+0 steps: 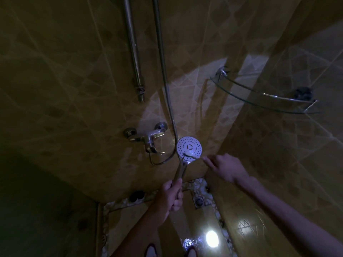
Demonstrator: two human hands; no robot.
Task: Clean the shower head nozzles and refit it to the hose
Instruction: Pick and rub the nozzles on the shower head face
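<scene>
A round white shower head [189, 147] with many small nozzle holes faces me, lit by a torch beam. My left hand [171, 196] grips its chrome handle from below. My right hand [223, 166] pinches a thin brush [193, 156], whose tip lies across the lower edge of the nozzle face. A metal hose [168, 93] hangs down the wall and loops under to the mixer tap [146, 139]. Whether the hose joins the handle is hidden by my left hand.
A chrome riser rail [134, 52] runs down the tiled wall. A glass corner shelf [263, 94] juts out at the right. Below are a floor drain [200, 200], a bright light reflection on the wet floor [212, 238], and my slippers at the bottom edge.
</scene>
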